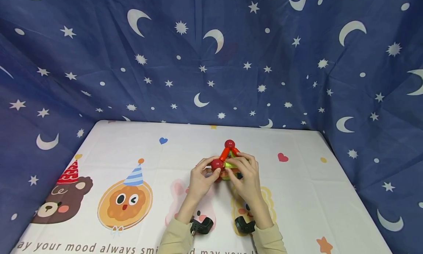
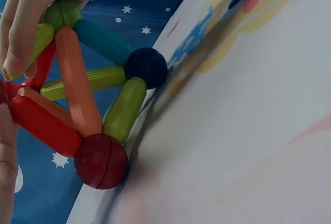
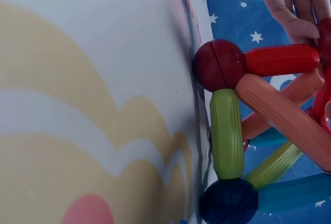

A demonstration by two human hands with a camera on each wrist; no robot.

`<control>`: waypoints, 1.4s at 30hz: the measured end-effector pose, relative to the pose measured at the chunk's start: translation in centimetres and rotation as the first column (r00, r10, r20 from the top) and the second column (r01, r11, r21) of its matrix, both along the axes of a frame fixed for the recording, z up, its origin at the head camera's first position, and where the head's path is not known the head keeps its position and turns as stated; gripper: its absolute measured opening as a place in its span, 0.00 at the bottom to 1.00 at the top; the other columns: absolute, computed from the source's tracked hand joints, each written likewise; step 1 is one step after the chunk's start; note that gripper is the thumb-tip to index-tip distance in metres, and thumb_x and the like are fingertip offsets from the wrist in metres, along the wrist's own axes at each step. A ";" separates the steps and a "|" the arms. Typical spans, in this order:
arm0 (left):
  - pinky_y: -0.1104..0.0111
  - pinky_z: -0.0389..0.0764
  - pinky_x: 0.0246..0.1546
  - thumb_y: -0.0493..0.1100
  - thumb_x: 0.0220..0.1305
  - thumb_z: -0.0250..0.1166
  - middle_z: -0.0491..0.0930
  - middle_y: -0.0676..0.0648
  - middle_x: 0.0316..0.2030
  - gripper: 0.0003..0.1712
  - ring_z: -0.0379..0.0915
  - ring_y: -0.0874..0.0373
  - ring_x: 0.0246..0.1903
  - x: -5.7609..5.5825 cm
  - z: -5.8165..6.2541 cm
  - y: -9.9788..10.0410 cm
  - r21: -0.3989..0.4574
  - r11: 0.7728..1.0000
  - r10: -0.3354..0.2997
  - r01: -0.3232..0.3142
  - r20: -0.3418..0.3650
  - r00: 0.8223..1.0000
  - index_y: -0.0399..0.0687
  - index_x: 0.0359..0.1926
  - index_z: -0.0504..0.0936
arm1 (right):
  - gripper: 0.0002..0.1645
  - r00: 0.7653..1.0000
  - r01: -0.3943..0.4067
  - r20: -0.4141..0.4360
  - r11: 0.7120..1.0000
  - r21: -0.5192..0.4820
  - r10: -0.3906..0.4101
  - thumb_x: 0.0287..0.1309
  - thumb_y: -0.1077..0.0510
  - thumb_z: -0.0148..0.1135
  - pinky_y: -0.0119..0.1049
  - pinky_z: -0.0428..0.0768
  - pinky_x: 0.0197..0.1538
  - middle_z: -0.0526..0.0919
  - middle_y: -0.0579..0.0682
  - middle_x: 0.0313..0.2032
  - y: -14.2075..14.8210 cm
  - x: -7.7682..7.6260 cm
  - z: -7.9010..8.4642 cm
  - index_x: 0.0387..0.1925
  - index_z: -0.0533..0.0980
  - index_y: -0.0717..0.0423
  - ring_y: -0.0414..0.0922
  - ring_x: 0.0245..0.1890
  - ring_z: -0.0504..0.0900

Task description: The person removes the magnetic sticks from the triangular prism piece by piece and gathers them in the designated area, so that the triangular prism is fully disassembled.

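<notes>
On the table stands a frame of magnetic balls and rods, with a dark red ball (image 2: 101,161) and a dark blue ball (image 2: 146,68) at its base. Red, orange, teal and yellow-green rods join them. My left hand (image 1: 200,180) pinches a red ball (image 1: 217,164) at the frame's upper left corner. Fingers of my right hand (image 1: 246,176) pinch a yellow-green rod (image 2: 42,42) running from a green ball (image 2: 62,13) toward that red ball. Another red ball (image 1: 229,144) tops the far side, where red rods (image 1: 224,154) meet.
A white cloth (image 1: 297,202) printed with cartoon figures covers the table. Behind it hangs a blue curtain (image 1: 231,92) with moons and stars. Black wrist devices (image 1: 202,225) sit at both wrists, low over the cloth.
</notes>
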State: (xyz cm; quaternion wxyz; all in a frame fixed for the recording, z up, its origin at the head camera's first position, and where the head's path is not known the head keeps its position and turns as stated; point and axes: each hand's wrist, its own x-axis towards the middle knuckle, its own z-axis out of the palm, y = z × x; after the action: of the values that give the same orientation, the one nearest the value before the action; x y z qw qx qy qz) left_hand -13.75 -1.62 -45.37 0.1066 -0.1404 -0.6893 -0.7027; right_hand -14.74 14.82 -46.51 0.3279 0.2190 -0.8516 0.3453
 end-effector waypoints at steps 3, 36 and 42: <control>0.75 0.81 0.41 0.25 0.56 0.63 0.78 0.31 0.47 0.20 0.76 0.69 0.40 -0.5 -1.0 -0.1 0.018 1.000 -0.022 0.021 0.036 0.999 0.28 0.52 0.78 | 0.14 1.000 0.002 -0.003 1.000 -0.003 -0.002 0.49 0.60 0.71 0.47 0.65 0.55 0.85 0.49 0.38 0.0 0.0 0.0 0.41 0.83 0.52 0.51 0.55 0.72; 0.79 0.80 0.41 0.32 0.54 0.70 0.77 0.37 0.44 0.22 0.75 0.58 0.41 -3.2 -0.2 -5.0 -0.039 0.986 0.161 -0.160 0.021 0.987 0.38 0.52 0.81 | 0.20 0.989 -0.126 0.067 0.984 -0.126 0.135 0.48 0.72 0.68 0.29 0.63 0.65 0.81 0.53 0.47 2.0 -0.1 0.0 0.44 0.82 0.55 0.51 0.56 0.70; 0.81 0.77 0.35 0.35 0.54 0.71 0.82 0.38 0.44 0.22 0.78 0.51 0.41 -6.6 -0.7 -7.3 -0.191 0.964 0.198 -0.184 0.056 0.979 0.42 0.52 0.81 | 0.22 0.983 -0.148 0.087 0.976 -0.157 0.163 0.46 0.73 0.70 0.24 0.64 0.62 0.80 0.55 0.48 2.6 -0.1 0.3 0.45 0.81 0.59 0.50 0.53 0.71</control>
State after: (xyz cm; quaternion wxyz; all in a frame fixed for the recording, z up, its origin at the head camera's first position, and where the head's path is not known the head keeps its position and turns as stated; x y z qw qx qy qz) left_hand -20.35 -8.93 -46.05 0.1345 -0.0561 -0.7654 -0.6268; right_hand -14.87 17.45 -46.22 0.2724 0.2423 -0.8187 0.4437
